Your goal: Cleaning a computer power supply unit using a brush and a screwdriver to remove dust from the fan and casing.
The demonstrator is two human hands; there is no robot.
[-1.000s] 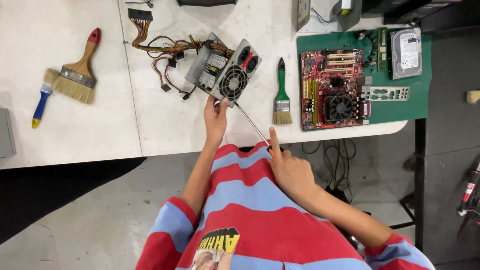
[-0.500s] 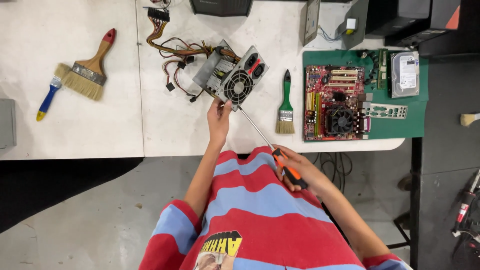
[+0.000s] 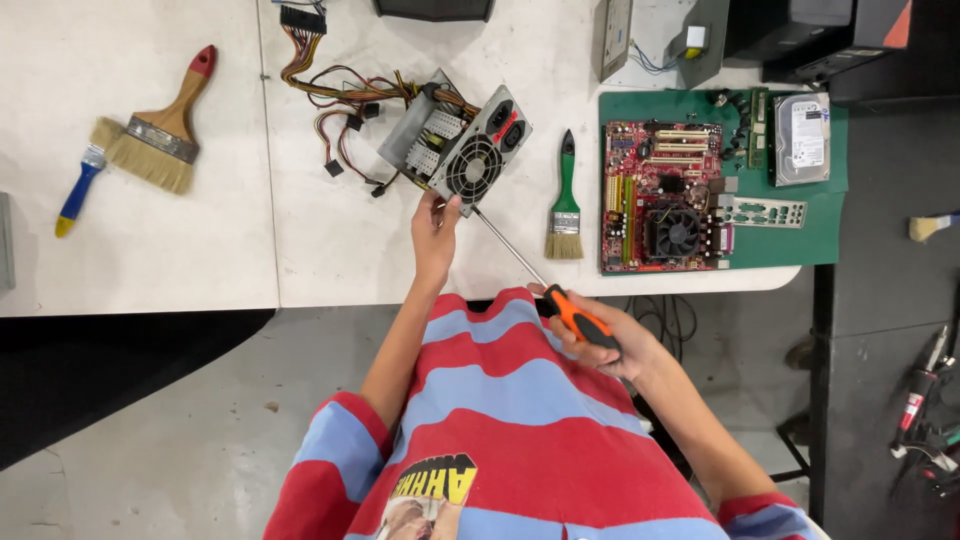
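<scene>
Around it on the white table (image 3: 200, 260): a green paintbrush (image 3: 565, 205) just to the right, a red circuit board (image 3: 665, 195) on a green mat (image 3: 790, 240), a big wooden brush (image 3: 155, 135) far left. Grey power box (image 3: 460, 140) near the table's middle, tilted, round fan facing up, bright wires (image 3: 330, 90) trailing left. Left hand (image 3: 435, 225) touching the box's lower edge, fingers bent. Right hand (image 3: 605, 335) closed around an orange-handled screwdriver (image 3: 540, 285), tip at the box.

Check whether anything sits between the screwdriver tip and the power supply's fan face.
Nothing visible does. The right hand holds the screwdriver by its orange handle, and the bare shaft runs over open table straight to the power supply. The left hand touches the casing beside the tip, not across it.
</scene>
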